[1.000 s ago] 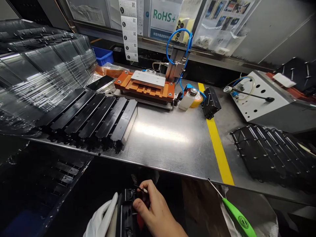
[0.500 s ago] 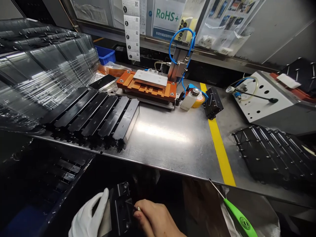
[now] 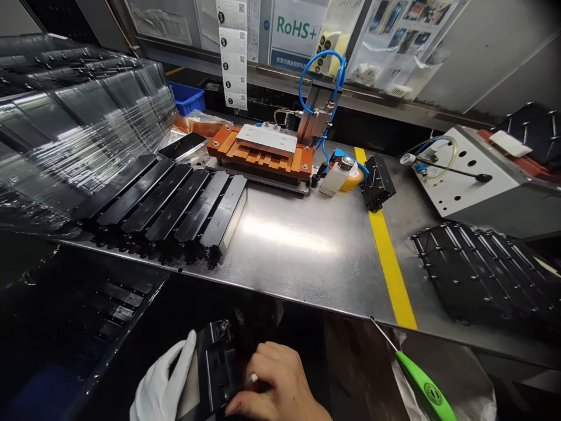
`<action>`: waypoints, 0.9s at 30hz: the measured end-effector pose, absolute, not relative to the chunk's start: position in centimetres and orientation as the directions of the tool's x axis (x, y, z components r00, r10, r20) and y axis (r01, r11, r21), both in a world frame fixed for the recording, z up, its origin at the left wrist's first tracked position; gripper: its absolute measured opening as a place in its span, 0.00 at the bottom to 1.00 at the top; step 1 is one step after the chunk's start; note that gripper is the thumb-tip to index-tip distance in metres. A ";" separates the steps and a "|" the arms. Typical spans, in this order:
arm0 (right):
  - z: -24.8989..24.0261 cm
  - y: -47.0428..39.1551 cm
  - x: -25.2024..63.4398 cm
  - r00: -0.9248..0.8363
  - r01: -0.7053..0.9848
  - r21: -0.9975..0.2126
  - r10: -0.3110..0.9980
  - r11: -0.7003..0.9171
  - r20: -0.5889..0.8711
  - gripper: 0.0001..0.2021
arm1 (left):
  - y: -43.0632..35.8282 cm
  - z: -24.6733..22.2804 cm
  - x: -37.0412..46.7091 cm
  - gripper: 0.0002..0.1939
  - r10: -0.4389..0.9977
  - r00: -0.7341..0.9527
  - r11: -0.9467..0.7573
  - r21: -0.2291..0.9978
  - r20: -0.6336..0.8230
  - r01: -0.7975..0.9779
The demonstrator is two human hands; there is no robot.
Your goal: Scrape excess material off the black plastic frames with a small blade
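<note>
Low in front of the table, my left hand (image 3: 163, 383), in a white glove, is closed around a long black plastic part (image 3: 214, 368). Its grey side faces the glove, and its ribbed face with small bosses is turned toward my right hand. Bare, my right hand (image 3: 278, 383) is bent closed around a slim small knife, with its thumb against the lower part of that face. Only a pale end of the knife (image 3: 252, 378) shows between the fingers; its blade is mostly hidden and blurred.
Several similar black parts (image 3: 188, 204) lie side by side on the metal table (image 3: 298, 251). Behind them stands an orange fixture (image 3: 263, 155) with blue air hoses. A white bottle (image 3: 336, 176), yellow tape line (image 3: 390, 263), stacked black parts (image 3: 482, 269) and green-handled tool (image 3: 425, 383) are rightward.
My right hand has moved down along the black part with the knife, from its upper-middle to its lower end. The left hand and part have shifted slightly right.
</note>
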State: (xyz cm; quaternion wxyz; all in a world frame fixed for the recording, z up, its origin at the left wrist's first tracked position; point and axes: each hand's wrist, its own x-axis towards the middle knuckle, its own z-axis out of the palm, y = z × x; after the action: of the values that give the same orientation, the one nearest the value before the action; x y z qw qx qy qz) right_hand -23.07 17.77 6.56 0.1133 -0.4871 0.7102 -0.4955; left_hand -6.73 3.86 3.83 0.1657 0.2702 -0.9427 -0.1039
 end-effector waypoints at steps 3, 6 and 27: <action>6.2 18.1 -23.2 -0.478 -0.565 -0.824 -0.830 0.040 0.287 0.29 | 3.2 4.5 -7.0 0.44 -0.497 -0.803 0.867 0.157 0.329 -0.473; 7.1 18.7 -23.7 -0.490 -0.312 -0.919 -0.869 0.242 -0.062 0.22 | 1.7 5.7 -7.2 0.33 -0.505 -0.838 0.863 0.116 0.209 -0.491; 4.4 16.6 -20.3 -0.111 0.561 -0.686 -0.779 0.464 -0.617 0.38 | -0.1 7.4 -8.8 0.40 -0.296 -0.955 0.928 -0.241 -0.012 -0.285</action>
State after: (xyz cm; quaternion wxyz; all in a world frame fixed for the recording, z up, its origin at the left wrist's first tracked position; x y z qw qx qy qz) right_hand -20.30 16.61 4.40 0.6593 -0.0998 0.5451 -0.5082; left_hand -8.82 -0.06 7.43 -0.0242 0.1479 -0.9815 0.1193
